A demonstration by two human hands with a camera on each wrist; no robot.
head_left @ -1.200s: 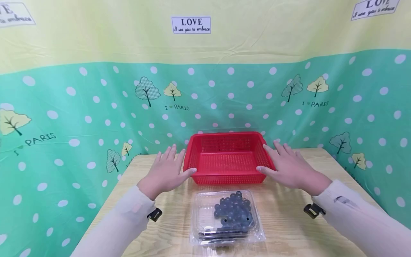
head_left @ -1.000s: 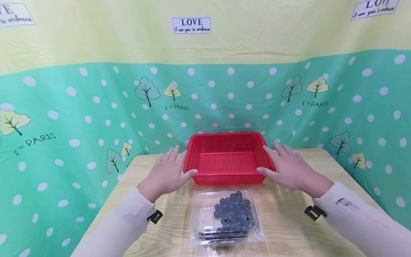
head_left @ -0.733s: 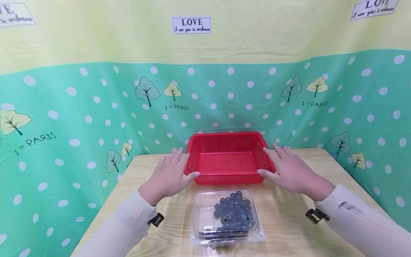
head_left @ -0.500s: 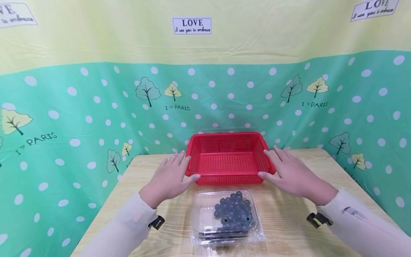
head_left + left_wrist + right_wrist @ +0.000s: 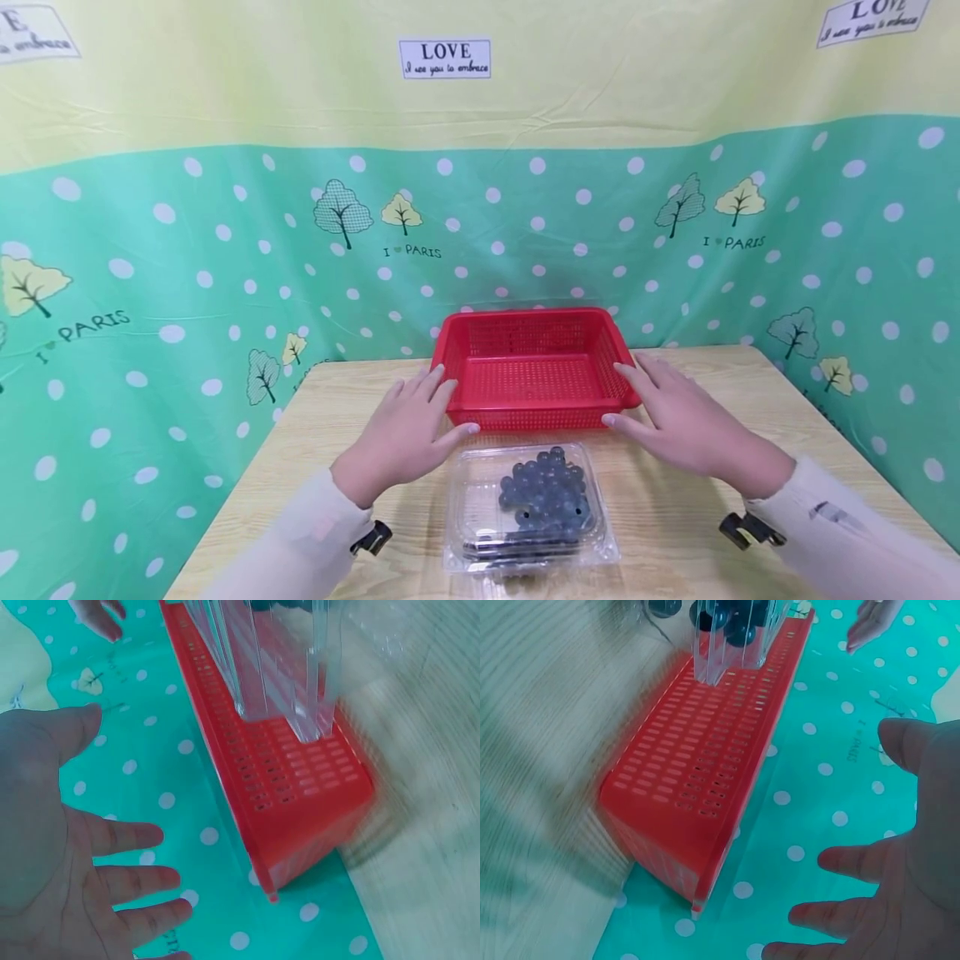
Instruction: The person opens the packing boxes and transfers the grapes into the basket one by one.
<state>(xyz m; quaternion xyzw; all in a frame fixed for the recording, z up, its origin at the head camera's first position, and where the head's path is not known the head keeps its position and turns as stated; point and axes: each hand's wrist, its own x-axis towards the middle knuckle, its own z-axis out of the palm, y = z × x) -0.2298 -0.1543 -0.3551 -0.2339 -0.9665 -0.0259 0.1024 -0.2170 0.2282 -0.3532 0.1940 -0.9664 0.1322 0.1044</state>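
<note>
A clear plastic clamshell box (image 5: 472, 492) lies on the table in front of me, with a bunch of dark grapes (image 5: 546, 492) inside, mostly in its right half. Behind it stands a red perforated basket (image 5: 536, 418) with nothing inside. My left hand (image 5: 397, 433) hovers beside the basket's left front corner, fingers spread and holding nothing. On the other side my right hand (image 5: 690, 421) is held likewise, its thumb tip overlapping the basket's front right corner in the head view. Both wrist views show spread, bare palms with the box's ribbed side (image 5: 262, 667) before the basket.
The wooden table (image 5: 300, 433) reaches back to a green and yellow curtain (image 5: 540, 233) with dots and trees, which encloses the back and both sides. Black straps with small mounts (image 5: 372, 537) sit under both sleeve cuffs.
Both hands have drawn back toward me; the left has also shifted right, closer to the box, and the right slightly outward. The basket and the grape box have stayed in place.
</note>
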